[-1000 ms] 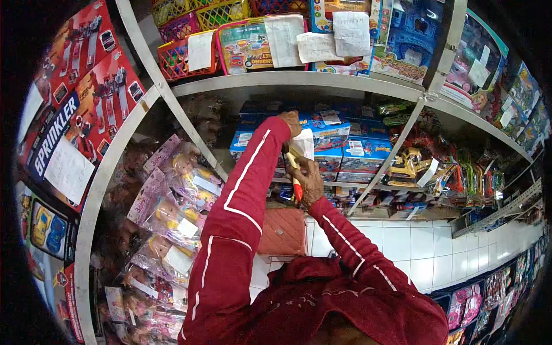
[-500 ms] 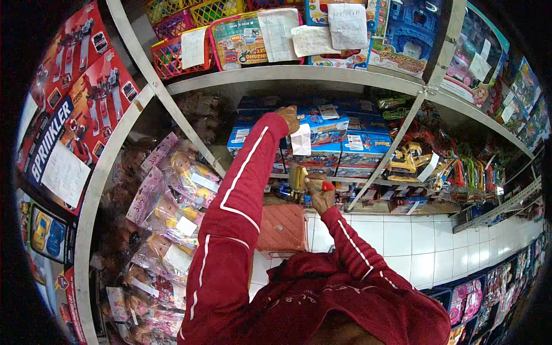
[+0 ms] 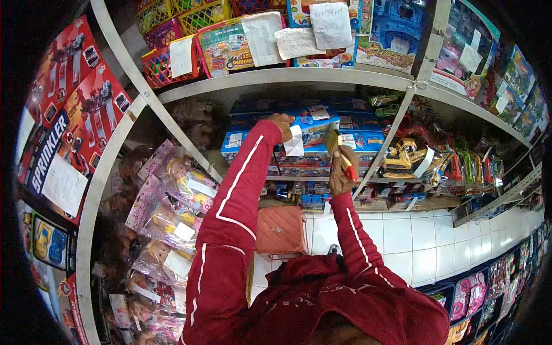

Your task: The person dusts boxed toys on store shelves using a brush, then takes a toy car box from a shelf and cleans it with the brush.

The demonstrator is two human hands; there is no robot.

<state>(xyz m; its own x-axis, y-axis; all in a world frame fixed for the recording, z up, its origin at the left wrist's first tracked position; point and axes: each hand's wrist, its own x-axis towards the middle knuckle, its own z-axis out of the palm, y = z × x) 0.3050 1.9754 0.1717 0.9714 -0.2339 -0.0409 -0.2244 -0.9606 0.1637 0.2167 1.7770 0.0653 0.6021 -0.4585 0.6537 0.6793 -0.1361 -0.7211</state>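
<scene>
My right hand [image 3: 343, 179] is wrapped round a flat paintbrush [image 3: 347, 159] with a yellowish handle and a red end. The dark bristles point up and away, against or just in front of the right end of a blue toy box [image 3: 315, 130]. On the top left of that box lies my left hand [image 3: 281, 123], its fingers curled over the edge and partly hidden by the sleeve. A white paper tag [image 3: 294, 142] hangs down the box front beside this hand. More blue boxes [image 3: 367, 140] stand close around it on the shelf.
A metal shelf beam [image 3: 299, 75] crosses above my hands, with a slanted post [image 3: 391, 135] to the right. Bagged dolls [image 3: 172, 221] hang at left; a bagged yellow toy excavator [image 3: 401, 156] lies at right. Below stands a reddish quilted stool [image 3: 280, 230] on white tiles [image 3: 397, 236].
My right hand has risen with the paintbrush, bringing its bristles from below the boxes up to the box's right end. My left hand stays on the box; the view has shifted slightly.
</scene>
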